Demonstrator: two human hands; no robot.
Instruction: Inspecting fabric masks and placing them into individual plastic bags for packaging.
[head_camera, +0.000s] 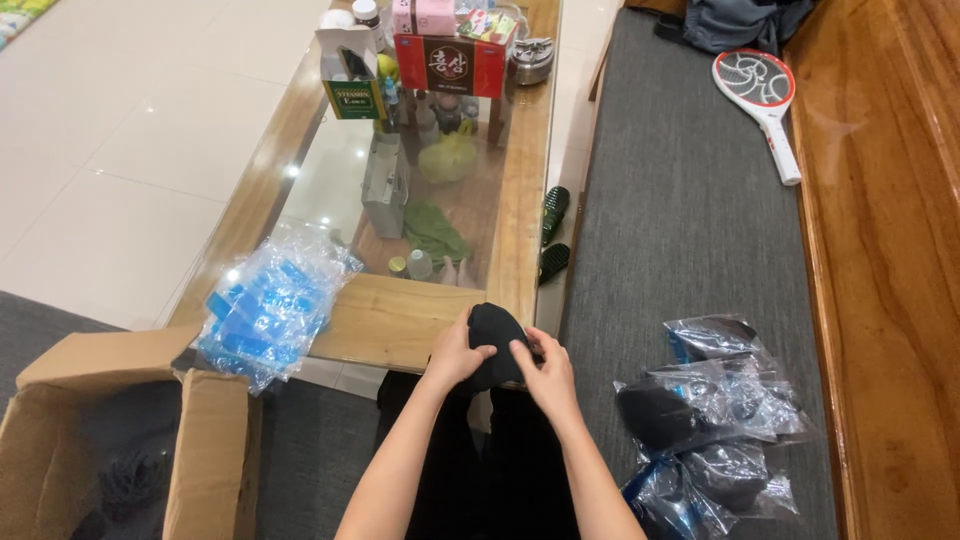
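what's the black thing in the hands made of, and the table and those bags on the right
Black item: looks like soft matte fabric, dull with no glare. Table: glossy varnished wood frame, clear glass top showing things beneath. Bags: thin clear plastic film, crinkled and shiny.

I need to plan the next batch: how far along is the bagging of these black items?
Done, it seems: several bagged black items piled on the grey mat. In hand: left hand and right hand grip one unbagged black item. Left: a stack of empty clear bags on the table; the cardboard box stands open.
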